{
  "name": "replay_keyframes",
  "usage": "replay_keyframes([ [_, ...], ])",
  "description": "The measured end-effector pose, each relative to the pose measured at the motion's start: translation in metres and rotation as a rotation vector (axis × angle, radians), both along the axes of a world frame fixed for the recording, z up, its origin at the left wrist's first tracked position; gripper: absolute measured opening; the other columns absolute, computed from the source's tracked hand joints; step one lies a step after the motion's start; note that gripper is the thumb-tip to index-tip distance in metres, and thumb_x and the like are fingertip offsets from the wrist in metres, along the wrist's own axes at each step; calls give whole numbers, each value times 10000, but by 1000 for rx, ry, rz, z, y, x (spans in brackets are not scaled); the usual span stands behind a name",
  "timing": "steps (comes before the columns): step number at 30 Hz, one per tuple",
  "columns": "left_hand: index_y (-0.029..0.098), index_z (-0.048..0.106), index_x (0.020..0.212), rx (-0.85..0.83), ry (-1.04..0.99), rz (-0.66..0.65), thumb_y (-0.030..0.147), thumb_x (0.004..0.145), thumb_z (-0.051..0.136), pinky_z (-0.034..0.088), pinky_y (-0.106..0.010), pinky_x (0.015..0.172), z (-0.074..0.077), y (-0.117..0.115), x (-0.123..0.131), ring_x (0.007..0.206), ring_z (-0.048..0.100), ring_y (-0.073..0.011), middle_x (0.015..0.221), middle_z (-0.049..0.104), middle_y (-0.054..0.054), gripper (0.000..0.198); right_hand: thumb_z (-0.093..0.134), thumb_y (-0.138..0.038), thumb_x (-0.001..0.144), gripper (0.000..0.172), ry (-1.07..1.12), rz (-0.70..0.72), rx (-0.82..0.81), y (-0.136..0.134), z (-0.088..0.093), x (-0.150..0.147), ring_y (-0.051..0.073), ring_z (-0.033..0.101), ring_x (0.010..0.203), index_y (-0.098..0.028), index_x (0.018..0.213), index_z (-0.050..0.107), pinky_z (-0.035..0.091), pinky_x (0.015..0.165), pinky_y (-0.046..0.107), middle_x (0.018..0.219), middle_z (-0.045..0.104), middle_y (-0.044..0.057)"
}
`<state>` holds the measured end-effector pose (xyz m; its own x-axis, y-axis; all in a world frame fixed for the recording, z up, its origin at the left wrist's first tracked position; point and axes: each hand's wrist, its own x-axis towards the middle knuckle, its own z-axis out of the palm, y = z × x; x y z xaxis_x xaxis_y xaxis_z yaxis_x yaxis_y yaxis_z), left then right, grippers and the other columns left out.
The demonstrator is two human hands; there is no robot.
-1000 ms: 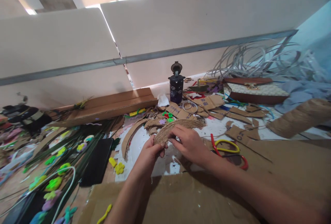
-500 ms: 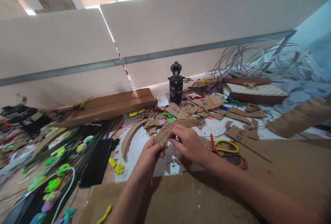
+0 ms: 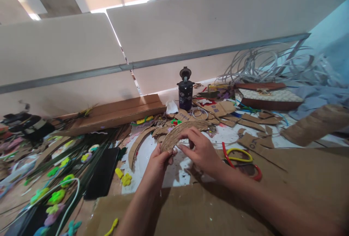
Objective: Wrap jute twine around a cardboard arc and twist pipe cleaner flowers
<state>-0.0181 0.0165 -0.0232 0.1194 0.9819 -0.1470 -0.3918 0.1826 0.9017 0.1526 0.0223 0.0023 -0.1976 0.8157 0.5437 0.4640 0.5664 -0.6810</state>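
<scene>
I hold a curved cardboard piece wrapped in brown twine above the cluttered worktable. My left hand pinches its near, left end between thumb and fingers. My right hand grips the arc just to the right, fingers curled over the twine. The far end of the arc points right, over loose cardboard scraps. Red and yellow scissors lie just right of my right wrist.
A dark bottle stands behind the piece. Green stems and felt flowers and a black phone lie left. A long cardboard box, a patterned purse, a twine spool and tangled white cords ring the area. Brown cardboard covers the near edge.
Both hands lifted the twine-wrapped arc slightly and tilted it; my right fingers shifted along it. The view moved a little.
</scene>
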Motion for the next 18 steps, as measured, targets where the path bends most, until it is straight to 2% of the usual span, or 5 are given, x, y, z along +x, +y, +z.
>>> replay_keyframes([
  [2, 168, 598, 809, 4, -8, 16, 174, 683, 701, 301, -218, 543, 3, 0, 0, 536, 421, -80, 636, 574, 44, 163, 637, -175, 888, 16, 33, 24, -16, -6, 1, -1, 168, 556, 775, -187, 899, 641, 398, 696, 281, 866, 613, 23],
  [4, 170, 589, 786, 8, -5, 15, 186, 670, 714, 297, -221, 538, 5, -1, 0, 528, 412, -80, 622, 558, 51, 171, 633, -226, 898, 104, 50, 67, -122, -10, -3, -2, 165, 552, 726, -190, 801, 646, 390, 671, 283, 769, 615, 9],
  [8, 176, 586, 778, 1, 22, 11, 211, 669, 727, 308, -225, 540, 8, -3, 2, 522, 408, -83, 611, 544, 57, 182, 675, -325, 848, 135, 336, 150, -530, -8, -26, -7, 168, 572, 699, -193, 836, 698, 413, 633, 281, 776, 667, 21],
  [12, 174, 600, 810, 6, 39, 21, 219, 676, 722, 309, -221, 544, 8, -4, 3, 527, 415, -82, 634, 565, 48, 187, 759, -433, 769, 307, 724, 212, -912, -5, -42, -14, 124, 521, 565, -205, 974, 734, 371, 507, 239, 750, 670, 3],
  [18, 173, 603, 819, 25, 39, 14, 221, 679, 722, 306, -220, 531, 4, -4, 4, 525, 403, -84, 627, 543, 53, 189, 805, -395, 742, 309, 835, 304, -859, -6, -44, -19, 157, 620, 734, -200, 981, 782, 457, 657, 252, 852, 733, 27],
])
